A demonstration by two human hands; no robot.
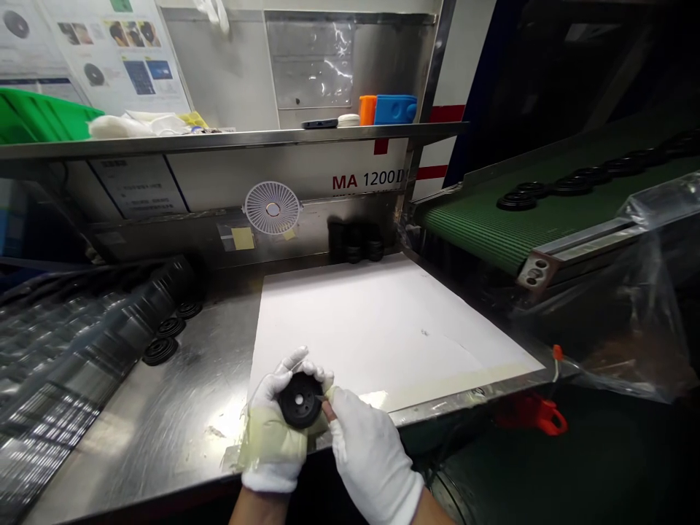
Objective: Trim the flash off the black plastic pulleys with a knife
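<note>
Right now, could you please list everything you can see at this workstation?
steel table: one, grey, centre
white sheet: one, white, on the table
black round part: one, black, held over the front edge
black discs: three, black, table's left side
conveyor belt: one, green, right, carrying black rings
fan: one, white, back wall
bin: one, green, left end of the shelf
blue box: one, blue, on the shelf
orange box: one, orange, beside the blue box
clear bag: one, transparent, under the belt
left hand: one, white-gloved, gripping the part
right hand: one, white-gloved, fingers at the part's rim
</note>
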